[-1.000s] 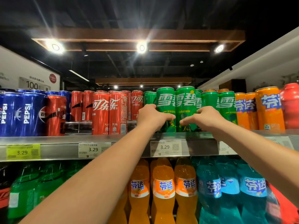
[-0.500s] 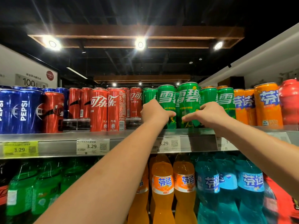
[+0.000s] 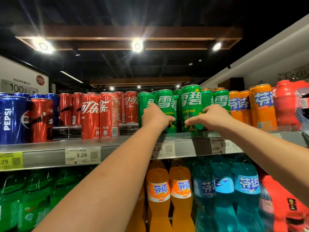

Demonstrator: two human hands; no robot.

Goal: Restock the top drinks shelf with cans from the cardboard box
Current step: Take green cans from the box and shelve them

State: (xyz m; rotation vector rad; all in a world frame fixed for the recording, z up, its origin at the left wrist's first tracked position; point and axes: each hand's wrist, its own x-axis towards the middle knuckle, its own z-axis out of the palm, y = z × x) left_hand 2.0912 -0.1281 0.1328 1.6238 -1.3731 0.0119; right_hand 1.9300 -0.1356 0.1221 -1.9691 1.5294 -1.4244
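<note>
Reaching up to the top shelf (image 3: 117, 144), the left grip (image 3: 154, 117) is curled round the lower half of the left Sprite can (image 3: 164, 104), thumb across its front. The right grip (image 3: 213, 117) is clamped the same way on the right Sprite can (image 3: 191, 102). Both cans stand upright at the shelf's front edge among other green cans. The cardboard box is out of view.

These slim cans are probably full, so fairly heavy for their size, with stiff, glossy walls that could slip. Being tall and narrow, they would tip easily, so a low, wrap-around hold on the body suits them.

The green cans read 雪碧. The red Coca-Cola cans (image 3: 90, 114) show 可乐 and the brand script, and the blue cans (image 3: 13, 118) say PEPSI. 芬达 marks the orange Fanta cans (image 3: 262, 106) and the Fanta bottles (image 3: 158, 190) below. A price tag (image 3: 82, 154) reads 3.29.
</note>
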